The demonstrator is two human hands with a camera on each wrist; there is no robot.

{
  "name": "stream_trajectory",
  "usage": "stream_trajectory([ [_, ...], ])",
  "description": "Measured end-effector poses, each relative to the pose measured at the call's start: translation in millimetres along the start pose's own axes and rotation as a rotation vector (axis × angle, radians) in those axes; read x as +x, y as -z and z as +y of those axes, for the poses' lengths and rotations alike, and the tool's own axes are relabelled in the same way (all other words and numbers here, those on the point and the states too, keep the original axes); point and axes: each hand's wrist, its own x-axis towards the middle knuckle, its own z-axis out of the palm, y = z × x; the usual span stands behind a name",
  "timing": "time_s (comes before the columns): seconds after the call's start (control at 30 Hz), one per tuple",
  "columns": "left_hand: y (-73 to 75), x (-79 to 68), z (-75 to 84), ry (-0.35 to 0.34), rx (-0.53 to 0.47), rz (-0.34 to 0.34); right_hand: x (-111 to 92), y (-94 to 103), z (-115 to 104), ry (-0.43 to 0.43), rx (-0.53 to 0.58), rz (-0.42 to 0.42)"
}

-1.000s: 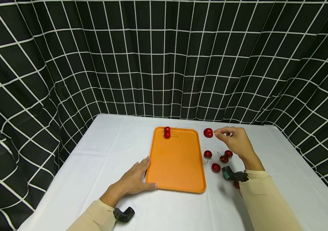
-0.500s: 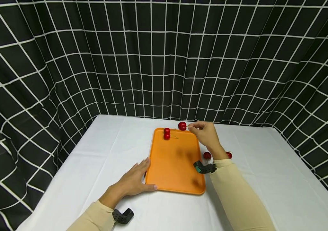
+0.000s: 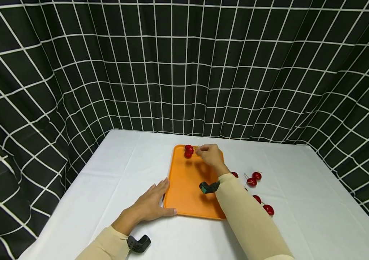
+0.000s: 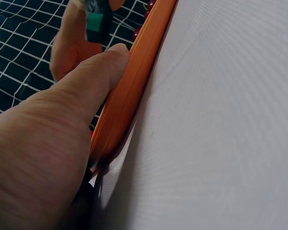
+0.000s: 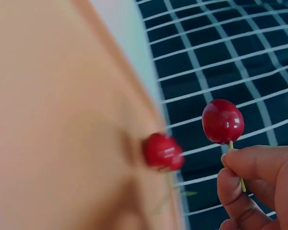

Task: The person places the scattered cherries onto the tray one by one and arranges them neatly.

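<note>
Orange tray point(image 3: 182, 191), head view: the left hand point(image 3: 148, 204) rests at its near-left corner, fingers point(image 3: 161, 185) outstretched; the right hand point(image 3: 211, 155) is over its far end. Left wrist view: the thumb point(image 4: 93, 72) touches the tray's rim. Right wrist view: fingertips point(image 5: 237, 160) pinch a cherry point(image 5: 223, 121) by its stem point(image 5: 243, 185) above the tray.

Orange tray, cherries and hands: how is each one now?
Orange tray: flat on the table
Held cherry: up off the tray
Right hand: pinching its stem
Tray cherries: two, lying near the far left corner
Loose cherries: lying beside the tray, some partly hidden
Left hand: touching the tray
</note>
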Motion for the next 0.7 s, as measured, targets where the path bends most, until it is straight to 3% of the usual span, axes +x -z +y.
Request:
stream_trajectory([
  [0.27,-1.0,-0.4,-1.3,0.002,-0.006,-0.003,2,-19.0,23,-0.17,-0.07,-0.028],
  [0.7,-1.0,1.0,-1.7,0.009,-0.007,-0.009,4,-30.7,27,-0.19,-0.212,0.01],
])
